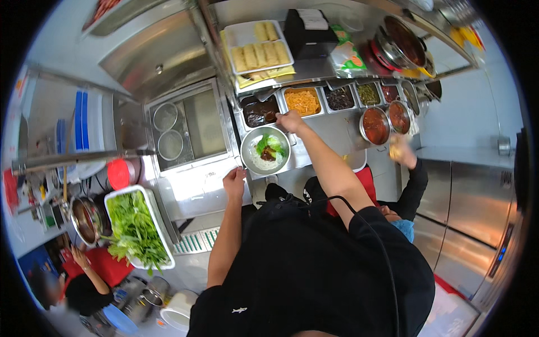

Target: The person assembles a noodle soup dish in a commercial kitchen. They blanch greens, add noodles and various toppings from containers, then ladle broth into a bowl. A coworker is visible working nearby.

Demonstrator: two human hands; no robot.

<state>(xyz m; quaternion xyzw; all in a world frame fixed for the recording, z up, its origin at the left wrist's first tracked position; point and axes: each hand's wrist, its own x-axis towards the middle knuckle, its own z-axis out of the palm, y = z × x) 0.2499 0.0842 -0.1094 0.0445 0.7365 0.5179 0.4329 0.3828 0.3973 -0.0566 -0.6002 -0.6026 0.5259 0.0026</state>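
A metal bowl stands on the steel counter in front of me. It holds pale food, perhaps noodles or broth, with green leaves and a dark brown sauce on top. Just left of the bowl, my left hand hangs with its fingers curled in and nothing visible in them. My right hand reaches over the counter beyond the bowl, at the near edge of a pan of dark sauce. Its fingers are closed, and what they hold is too small to tell. Right beside it sits a pan of orange shreds.
More topping pans line the counter, with pots of red sauce to the right. Above is a tray of pale rolls. At left are a basin with two strainers and a tub of greens. Co-workers stand right and lower left.
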